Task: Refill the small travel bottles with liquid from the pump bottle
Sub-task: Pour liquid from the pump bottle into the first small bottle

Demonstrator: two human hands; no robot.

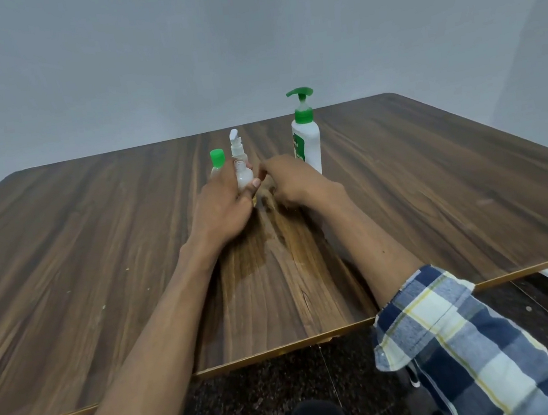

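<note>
A: Left hand (222, 203) has its grip round the uncapped clear bottle (244, 175), mid-tabletop (96, 229).

B: And the right hand (288, 179)?

A: Curled beside it; holding the cap, maybe. Can't tell.

B: Keep the mouth upright and bring it under the pump bottle (306, 141), just behind.

A: Mind the green-capped bottle (217, 162) and spray bottle (236, 144) close behind; edges lie well off.

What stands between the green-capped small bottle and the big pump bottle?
In the head view: a small spray bottle and the uncapped small bottle gripped by the left hand.
</note>
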